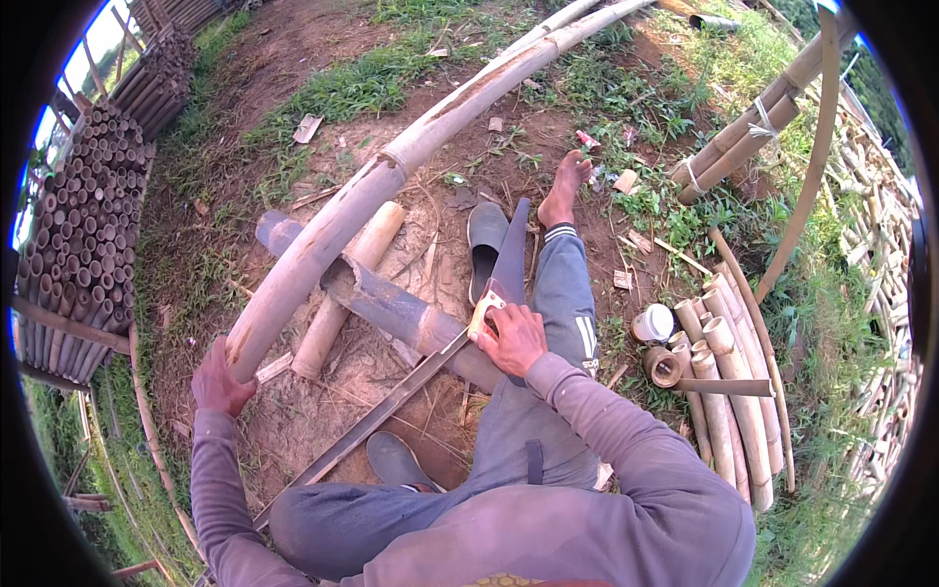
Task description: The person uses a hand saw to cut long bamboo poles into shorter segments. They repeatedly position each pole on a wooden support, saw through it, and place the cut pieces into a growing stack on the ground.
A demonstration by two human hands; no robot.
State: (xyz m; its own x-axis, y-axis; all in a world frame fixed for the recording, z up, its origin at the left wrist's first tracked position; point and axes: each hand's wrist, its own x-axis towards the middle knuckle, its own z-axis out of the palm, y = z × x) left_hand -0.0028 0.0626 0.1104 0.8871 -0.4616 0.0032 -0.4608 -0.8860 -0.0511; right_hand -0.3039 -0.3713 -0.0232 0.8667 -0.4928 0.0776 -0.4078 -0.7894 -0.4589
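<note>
My left hand is wrapped around the near end of a long pale bamboo pole, which runs away to the upper right. The pole lies across a thick dark bamboo log on the ground. In my right hand is a handsaw, gripped by its pale handle, its dark blade pointing away from me beside my outstretched leg. A long narrow dark strip with a light edge slants from near the right hand down to my bent knee. A shorter bamboo piece passes beneath the pole.
Cut bamboo tubes lie in a pile at my right, beside a white-lidded container. Tied bamboo poles stand farther right. Stacked bamboo fills a rack at left. One dark shoe sits near my bare foot.
</note>
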